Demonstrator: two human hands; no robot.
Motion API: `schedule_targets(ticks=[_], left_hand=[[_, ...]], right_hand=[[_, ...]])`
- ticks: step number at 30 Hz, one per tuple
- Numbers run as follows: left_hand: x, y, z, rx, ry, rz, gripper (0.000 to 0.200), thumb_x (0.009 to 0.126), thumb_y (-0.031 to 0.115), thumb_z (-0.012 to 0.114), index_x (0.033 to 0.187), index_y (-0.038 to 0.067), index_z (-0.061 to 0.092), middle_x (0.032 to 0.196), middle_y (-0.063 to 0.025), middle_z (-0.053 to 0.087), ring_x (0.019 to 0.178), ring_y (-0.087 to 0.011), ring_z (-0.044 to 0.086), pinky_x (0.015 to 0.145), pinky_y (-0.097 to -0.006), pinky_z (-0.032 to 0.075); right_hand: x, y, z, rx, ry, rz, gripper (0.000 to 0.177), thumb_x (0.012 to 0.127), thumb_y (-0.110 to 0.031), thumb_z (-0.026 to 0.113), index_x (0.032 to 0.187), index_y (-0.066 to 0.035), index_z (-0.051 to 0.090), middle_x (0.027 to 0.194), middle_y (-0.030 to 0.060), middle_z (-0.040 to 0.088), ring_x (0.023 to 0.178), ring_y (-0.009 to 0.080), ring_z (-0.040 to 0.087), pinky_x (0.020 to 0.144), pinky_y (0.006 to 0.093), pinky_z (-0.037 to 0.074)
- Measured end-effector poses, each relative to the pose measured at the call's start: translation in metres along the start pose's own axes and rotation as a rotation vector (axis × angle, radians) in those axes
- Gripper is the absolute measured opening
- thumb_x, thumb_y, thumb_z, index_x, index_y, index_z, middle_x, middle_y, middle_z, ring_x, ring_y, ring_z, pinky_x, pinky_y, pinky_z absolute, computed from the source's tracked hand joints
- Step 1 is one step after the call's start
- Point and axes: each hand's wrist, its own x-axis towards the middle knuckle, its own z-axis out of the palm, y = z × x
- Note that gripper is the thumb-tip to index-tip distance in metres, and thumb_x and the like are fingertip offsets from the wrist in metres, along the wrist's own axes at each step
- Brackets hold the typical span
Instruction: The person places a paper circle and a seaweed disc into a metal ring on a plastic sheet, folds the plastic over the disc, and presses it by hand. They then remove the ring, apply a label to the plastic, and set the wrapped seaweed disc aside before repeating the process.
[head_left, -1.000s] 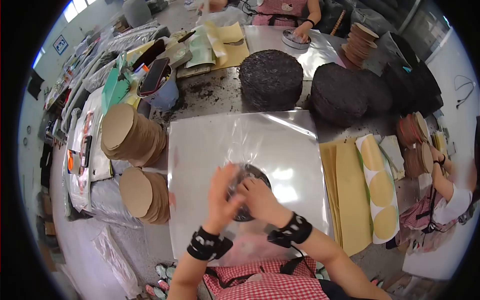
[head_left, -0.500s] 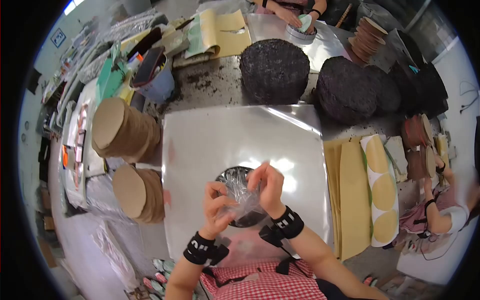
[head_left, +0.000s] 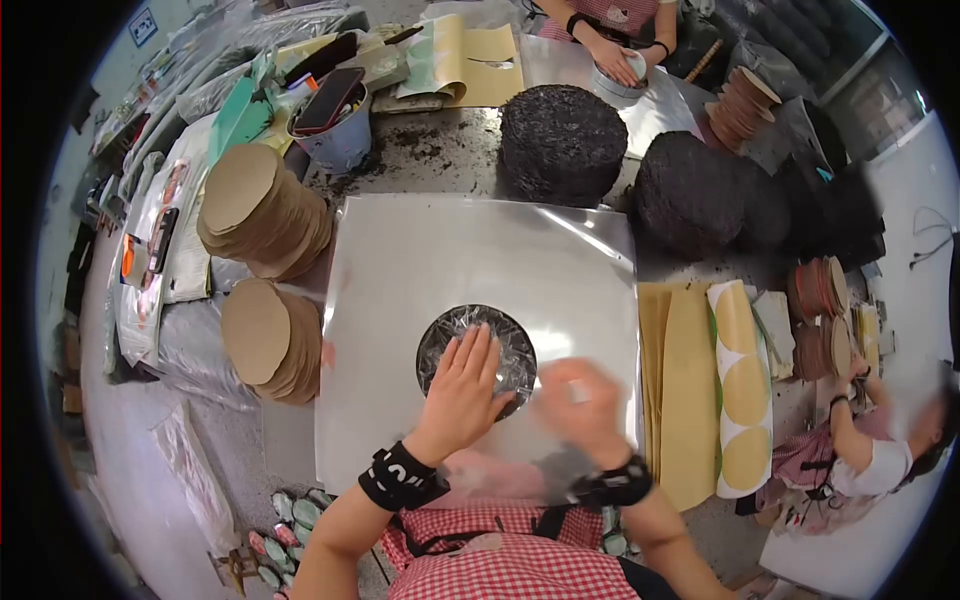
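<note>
A round black disc (head_left: 432, 340) lies on the shiny metal sheet (head_left: 400, 260), with crinkled clear plastic film (head_left: 512, 352) over its top. My left hand (head_left: 460, 395) rests flat on the film, its fingers stretched out and pointing away from me. Just right of the disc is my right hand (head_left: 585, 405), smeared by motion and apart from it. Its fingers look curled, but whether anything is in them does not show. Both wrists wear black bands.
Stacks of brown paper discs (head_left: 262, 335) stand left of the sheet. Large black round cakes (head_left: 562, 145) sit behind it. Yellow paper sheets (head_left: 685, 390) and round labels (head_left: 745, 400) lie to the right. A blue bucket (head_left: 338, 140) holds tools. Co-workers' hands (head_left: 615, 62) work at the back and right.
My left hand has opened and come down flat on the film, which now lies spread over the disc instead of bunched between both hands. My right hand has drawn away to the right.
</note>
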Motion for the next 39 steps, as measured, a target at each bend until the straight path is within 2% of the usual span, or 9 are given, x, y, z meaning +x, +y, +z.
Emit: schedule_targets(ticks=[5, 7, 11, 14, 17, 21, 28, 35, 39], left_hand=[[0.005, 0.0, 0.0, 0.028, -0.086, -0.011, 0.076, 0.092, 0.033, 0.068, 0.149, -0.008, 0.04, 0.159, -0.0265, 0.035, 0.151, -0.0395, 0.029, 0.125, -0.0502, 0.019], [0.003, -0.001, 0.002, 0.033, -0.077, 0.042, 0.075, 0.091, 0.029, 0.068, 0.149, -0.009, 0.039, 0.16, -0.0266, 0.034, 0.151, -0.0401, 0.028, 0.124, -0.0504, 0.019], [0.005, -0.005, 0.005, 0.047, -0.04, 0.103, 0.072, 0.091, 0.029, 0.068, 0.145, -0.012, 0.043, 0.157, -0.0293, 0.037, 0.149, -0.0439, 0.03, 0.123, -0.0524, 0.021], [0.005, -0.005, 0.006, 0.074, -0.049, 0.116, 0.072, 0.091, 0.028, 0.069, 0.145, -0.012, 0.043, 0.157, -0.0288, 0.037, 0.149, -0.0431, 0.03, 0.123, -0.0523, 0.021], [0.006, -0.003, 0.006, 0.073, -0.072, 0.095, 0.073, 0.09, 0.027, 0.069, 0.147, -0.011, 0.041, 0.158, -0.0279, 0.035, 0.15, -0.0421, 0.029, 0.123, -0.052, 0.02], [0.006, -0.002, 0.007, 0.114, -0.1, 0.084, 0.077, 0.089, 0.026, 0.069, 0.15, -0.01, 0.036, 0.16, -0.0262, 0.032, 0.151, -0.0406, 0.027, 0.124, -0.0516, 0.019], [0.006, -0.003, 0.008, 0.108, -0.084, 0.094, 0.075, 0.09, 0.022, 0.067, 0.151, -0.008, 0.035, 0.162, -0.0252, 0.03, 0.152, -0.0403, 0.026, 0.124, -0.0514, 0.019], [0.005, -0.002, 0.009, 0.106, -0.083, 0.088, 0.074, 0.092, 0.02, 0.063, 0.153, -0.007, 0.033, 0.162, -0.0245, 0.03, 0.152, -0.0414, 0.025, 0.124, -0.0503, 0.018], [0.006, -0.004, 0.007, 0.1, -0.077, 0.105, 0.073, 0.092, 0.021, 0.063, 0.153, -0.007, 0.033, 0.162, -0.0246, 0.031, 0.152, -0.0412, 0.025, 0.124, -0.0503, 0.018]], right_hand=[[-0.058, 0.145, -0.251, -1.061, 0.396, 0.37, 0.056, 0.1, -0.042, 0.06, 0.123, 0.009, 0.058, 0.121, 0.0322, 0.061, 0.115, 0.0446, 0.059, 0.097, 0.0483, 0.048], [-0.069, 0.153, -0.317, -1.017, 0.164, 1.202, 0.077, 0.102, -0.059, 0.045, 0.116, 0.014, 0.063, 0.128, 0.0398, 0.057, 0.123, 0.0488, 0.055, 0.104, 0.048, 0.045], [-0.075, 0.106, -0.244, -0.987, 0.148, 0.903, 0.074, 0.099, -0.062, 0.046, 0.086, 0.006, 0.074, 0.101, 0.0344, 0.069, 0.094, 0.0475, 0.069, 0.086, 0.0543, 0.053], [-0.089, 0.055, -0.124, -0.824, -0.048, 0.804, 0.046, 0.098, -0.044, 0.055, 0.106, -0.001, 0.069, 0.098, 0.0253, 0.071, 0.087, 0.0436, 0.07, 0.075, 0.0501, 0.056], [-0.12, 0.059, -0.127, -0.74, -0.008, 0.792, 0.035, 0.096, -0.028, 0.061, 0.12, -0.002, 0.064, 0.111, 0.0241, 0.07, 0.103, 0.0431, 0.067, 0.089, 0.0505, 0.053], [-0.224, 0.101, -0.208, -1.224, 0.532, 0.327, 0.032, 0.087, -0.009, 0.073, 0.118, -0.001, 0.07, 0.124, 0.0177, 0.069, 0.121, 0.0361, 0.063, 0.1, 0.0487, 0.05], [-0.27, 0.126, -0.23, -0.87, 0.793, 0.494, 0.02, 0.088, -0.007, 0.074, 0.107, -0.003, 0.077, 0.118, 0.0146, 0.074, 0.116, 0.0318, 0.068, 0.098, 0.0422, 0.054], [-0.258, 0.111, -0.22, -1.385, 0.592, 0.217, 0.021, 0.09, -0.01, 0.072, 0.11, -0.005, 0.075, 0.111, 0.0127, 0.076, 0.101, 0.0284, 0.074, 0.086, 0.0371, 0.058], [-0.264, 0.121, -0.227, -0.927, 0.822, 0.602, 0.021, 0.091, -0.011, 0.071, 0.111, -0.005, 0.075, 0.112, 0.0129, 0.075, 0.107, 0.0293, 0.072, 0.093, 0.038, 0.056]])
